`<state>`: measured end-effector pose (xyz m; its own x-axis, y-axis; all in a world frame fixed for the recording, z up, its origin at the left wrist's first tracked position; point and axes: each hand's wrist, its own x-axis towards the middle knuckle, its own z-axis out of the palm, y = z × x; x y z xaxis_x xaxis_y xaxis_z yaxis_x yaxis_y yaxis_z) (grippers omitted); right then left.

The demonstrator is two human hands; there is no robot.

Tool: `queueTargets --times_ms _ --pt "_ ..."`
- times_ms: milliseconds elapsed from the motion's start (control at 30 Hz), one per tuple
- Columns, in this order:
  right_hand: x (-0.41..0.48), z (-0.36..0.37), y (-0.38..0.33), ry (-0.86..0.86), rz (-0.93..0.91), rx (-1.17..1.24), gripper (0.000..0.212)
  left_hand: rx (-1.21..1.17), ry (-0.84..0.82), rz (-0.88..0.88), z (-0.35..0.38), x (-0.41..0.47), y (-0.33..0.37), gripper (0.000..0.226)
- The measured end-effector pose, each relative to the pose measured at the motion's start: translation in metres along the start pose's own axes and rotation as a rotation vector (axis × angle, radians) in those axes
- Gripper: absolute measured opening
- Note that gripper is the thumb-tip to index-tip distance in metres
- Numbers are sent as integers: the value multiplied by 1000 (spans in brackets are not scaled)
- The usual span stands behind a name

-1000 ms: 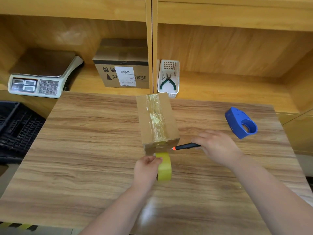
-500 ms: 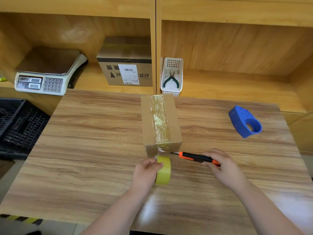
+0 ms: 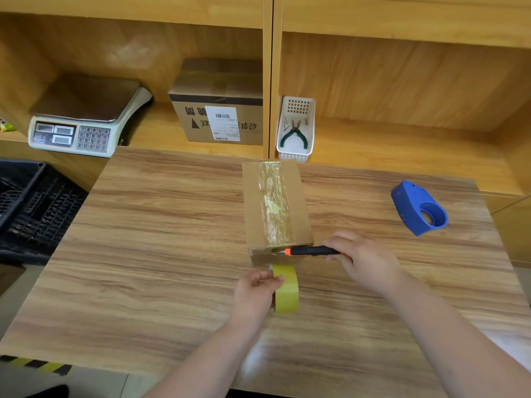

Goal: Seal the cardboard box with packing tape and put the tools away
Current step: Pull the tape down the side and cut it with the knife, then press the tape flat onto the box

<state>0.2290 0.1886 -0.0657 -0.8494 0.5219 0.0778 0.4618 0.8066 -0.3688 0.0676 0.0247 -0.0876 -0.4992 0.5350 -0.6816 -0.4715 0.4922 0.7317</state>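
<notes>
A small cardboard box [image 3: 253, 208] lies lengthwise in the middle of the wooden table [image 3: 161, 242], with a strip of clear tape along its top. My left hand [image 3: 255, 294] holds a yellow roll of packing tape [image 3: 286, 288] upright just in front of the box's near end. My right hand [image 3: 365, 262] grips an orange and black utility knife [image 3: 310, 251], whose tip touches the tape at the box's near top edge.
A blue tape dispenser [image 3: 418, 209] lies at the table's right. On the shelf behind stand a white basket [image 3: 296, 130] with green pliers, a labelled carton [image 3: 221, 110] and a weighing scale [image 3: 83, 116]. A black crate [image 3: 28, 208] sits to the left.
My right hand drew the knife back to the right, then brought its tip to the box's near edge again. My left hand has kept the roll in place.
</notes>
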Motion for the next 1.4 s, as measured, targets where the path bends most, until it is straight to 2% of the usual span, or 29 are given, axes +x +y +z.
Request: queueTargets --times_ms 100,267,400,500,600,633,700,767,833,900,967,1067,1133,1200,1267,1333,1400 --pt "3 4 3 -67 -53 -92 26 4 -34 -16 0 -5 0 6" --pt "-4 10 9 -76 6 -28 22 47 -24 -28 -3 -8 -9 6" --pt "-24 29 24 -137 205 94 22 224 -45 77 -13 -6 -21 9" --pt "-59 56 25 -82 531 329 20 588 -95 272 -25 -3 -32 5" --pt "-103 96 8 33 815 481 13 1253 -51 679 -44 7 -51 12" --pt "-115 109 1 96 882 535 16 1421 -73 783 -48 9 -61 16" --pt "-135 127 -17 181 992 656 27 1621 -154 891 -54 10 -76 25" --pt "-148 136 -36 147 1090 700 27 1696 -230 916 -62 15 -92 41" --pt "-157 142 -46 31 1077 650 17 1769 -275 898 -67 18 -104 52" --pt "-157 145 -51 -110 977 449 17 1787 -289 889 -68 18 -109 53" --pt "-153 147 -49 -198 863 279 25 1706 -307 891 -69 17 -108 45" --pt "-144 141 -40 -256 798 203 26 1447 -235 947 -78 14 -97 26" --pt "-136 134 -29 -193 812 266 24 1197 -140 933 -80 12 -72 26" --pt "-117 121 -19 -75 829 352 28 931 -7 836 -81 12 -39 33" --pt "-88 99 -16 93 721 404 39 785 119 818 -81 20 -6 40" --pt "-51 71 -23 199 519 417 45 820 120 869 -76 29 22 43" --pt "-15 52 -34 232 297 315 53 997 25 966 -64 39 40 49"
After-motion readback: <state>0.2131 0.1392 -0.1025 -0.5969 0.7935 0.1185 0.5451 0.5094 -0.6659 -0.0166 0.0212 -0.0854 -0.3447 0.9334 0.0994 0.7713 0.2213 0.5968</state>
